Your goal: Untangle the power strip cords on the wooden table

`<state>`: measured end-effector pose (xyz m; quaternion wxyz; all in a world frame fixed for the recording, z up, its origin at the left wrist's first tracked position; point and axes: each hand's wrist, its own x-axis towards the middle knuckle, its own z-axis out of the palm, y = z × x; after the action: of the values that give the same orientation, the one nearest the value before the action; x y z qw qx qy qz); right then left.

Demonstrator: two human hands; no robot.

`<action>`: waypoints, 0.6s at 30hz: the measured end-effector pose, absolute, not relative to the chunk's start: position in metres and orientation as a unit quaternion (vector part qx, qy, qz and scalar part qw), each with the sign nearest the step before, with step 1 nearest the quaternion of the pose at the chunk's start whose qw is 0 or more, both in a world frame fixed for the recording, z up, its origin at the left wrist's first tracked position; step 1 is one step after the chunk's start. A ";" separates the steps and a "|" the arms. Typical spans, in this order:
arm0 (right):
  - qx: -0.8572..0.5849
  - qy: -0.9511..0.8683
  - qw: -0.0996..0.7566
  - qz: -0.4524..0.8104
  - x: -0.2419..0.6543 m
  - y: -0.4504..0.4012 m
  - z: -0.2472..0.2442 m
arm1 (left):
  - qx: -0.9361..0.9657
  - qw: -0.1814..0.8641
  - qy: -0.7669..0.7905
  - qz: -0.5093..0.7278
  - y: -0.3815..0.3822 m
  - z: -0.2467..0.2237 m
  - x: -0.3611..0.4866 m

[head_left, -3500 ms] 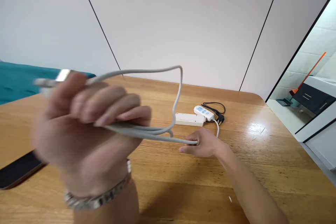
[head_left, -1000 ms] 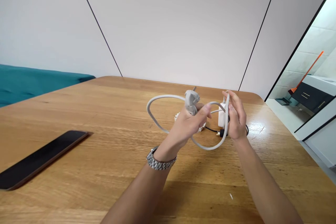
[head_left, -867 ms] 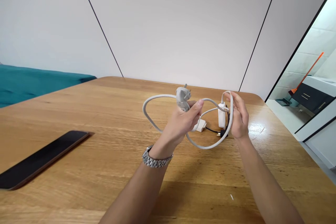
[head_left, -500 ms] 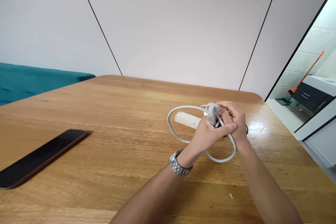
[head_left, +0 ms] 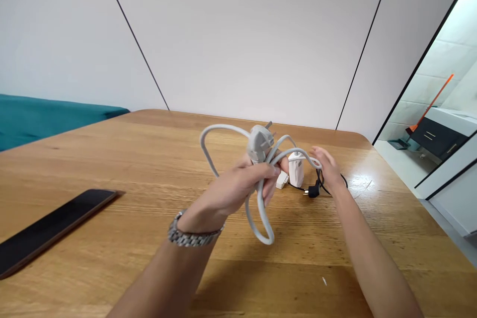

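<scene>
My left hand (head_left: 242, 181), with a metal-band watch at its wrist, is closed around a white power cord (head_left: 264, 216). Its large white plug (head_left: 260, 143) points up above my thumb, prongs outward. Loops of the cord stick out on both sides of the hand. Farther right, my right hand (head_left: 330, 171) has its fingers stretched out beside the rightmost loop; its thumb is hidden. Between the hands is a white block (head_left: 296, 171) with a cord at its top, partly behind my left fingers. A smaller white piece (head_left: 282, 180) lies beside it.
A black plug (head_left: 313, 190) with a thin black cable lies by my right hand. On the left of the wooden table (head_left: 149, 238) rests a dark phone (head_left: 55, 226). A small white scrap (head_left: 324, 281) lies near the front. A pale wall (head_left: 242, 39) stands behind the table.
My hands have come apart. The left has moved left with the plug and cord, and the right has let go of the left. The black plug now shows.
</scene>
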<state>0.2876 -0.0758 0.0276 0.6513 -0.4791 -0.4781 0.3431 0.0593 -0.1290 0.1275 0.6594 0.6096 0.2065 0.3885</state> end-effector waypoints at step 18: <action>-0.281 -0.622 0.366 0.633 0.262 -0.113 0.020 | 0.300 0.687 0.016 0.661 -0.124 0.078 0.049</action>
<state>0.2617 -0.1126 0.0196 0.3659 -0.2808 -0.6218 0.6329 0.0494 -0.1242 0.0775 0.6874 0.3004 0.0164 0.6611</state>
